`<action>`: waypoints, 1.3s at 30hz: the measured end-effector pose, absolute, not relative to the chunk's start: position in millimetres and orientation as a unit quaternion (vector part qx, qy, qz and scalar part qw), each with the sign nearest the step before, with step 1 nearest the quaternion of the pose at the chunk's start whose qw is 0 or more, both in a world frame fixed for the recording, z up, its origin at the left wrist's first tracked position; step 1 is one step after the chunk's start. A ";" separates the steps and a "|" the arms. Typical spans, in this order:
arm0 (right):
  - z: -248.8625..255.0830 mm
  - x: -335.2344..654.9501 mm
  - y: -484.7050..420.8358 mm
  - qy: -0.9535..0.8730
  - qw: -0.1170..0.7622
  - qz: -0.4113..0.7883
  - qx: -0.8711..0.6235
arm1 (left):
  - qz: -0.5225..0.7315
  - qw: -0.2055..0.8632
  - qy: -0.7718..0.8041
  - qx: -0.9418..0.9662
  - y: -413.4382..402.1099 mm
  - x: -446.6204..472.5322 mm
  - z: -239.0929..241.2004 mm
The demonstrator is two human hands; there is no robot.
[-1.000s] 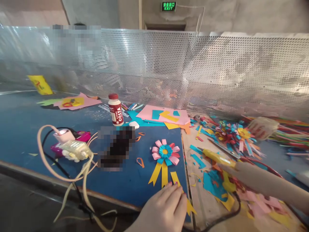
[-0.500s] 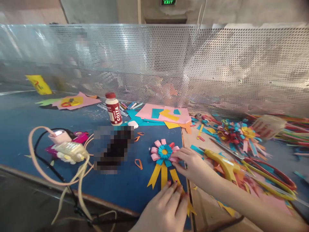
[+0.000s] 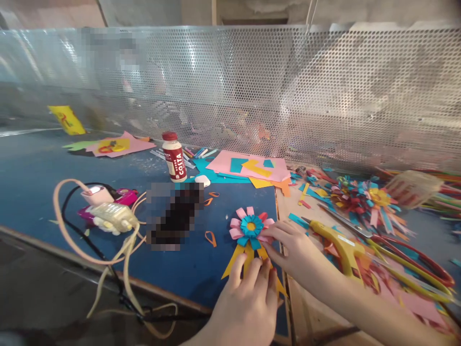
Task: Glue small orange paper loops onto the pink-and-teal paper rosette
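A paper flower [image 3: 251, 226] with pink and blue petals, one red petal and a yellow centre lies on the blue table. Yellow paper strips [image 3: 233, 262] fan out below it, partly covered by fingers. My right hand [image 3: 300, 247] pinches the flower's right-hand petals between thumb and fingers. Just below the flower, my left hand [image 3: 248, 300] has its fingers closed down on a yellow strip whose lower end shows beside them. The fingers hide the strip's upper end. Small orange paper loops [image 3: 211, 239] lie to the left.
Right of the flower lie a yellow glue gun [image 3: 338, 242], large scissors [image 3: 410, 259], paper scraps and finished-looking paper flowers [image 3: 360, 199]. Coloured sheets [image 3: 223, 161] and a Costa bottle [image 3: 174, 158] stand farther back. Cables and a power adapter [image 3: 111, 216] occupy the left.
My left hand has pushed the right-hand yellow strip up to the flower's underside. My right hand keeps its pinch on the petals. The view has tilted down slightly.
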State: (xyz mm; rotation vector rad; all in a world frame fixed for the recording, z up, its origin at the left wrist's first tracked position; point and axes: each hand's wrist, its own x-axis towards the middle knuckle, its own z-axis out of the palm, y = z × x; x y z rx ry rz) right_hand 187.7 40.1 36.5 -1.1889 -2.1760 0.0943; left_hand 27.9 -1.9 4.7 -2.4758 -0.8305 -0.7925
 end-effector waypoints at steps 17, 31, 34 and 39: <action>34.9 190.9 37.9 -0.820 0.350 0.058 -0.449 | -0.338 0.153 -0.269 -0.889 -0.5 22.8 9.7; 29.5 195.2 32.7 -0.825 0.350 0.060 -0.439 | -0.337 0.139 -0.301 -0.881 -2.6 22.3 6.2; 29.6 195.2 32.3 -0.826 0.347 0.059 -0.441 | -0.333 0.137 -0.303 -0.882 -2.4 22.8 6.0; 29.1 195.2 30.8 -0.824 0.347 0.051 -0.445 | -0.334 0.139 -0.305 -0.881 -2.2 23.4 3.2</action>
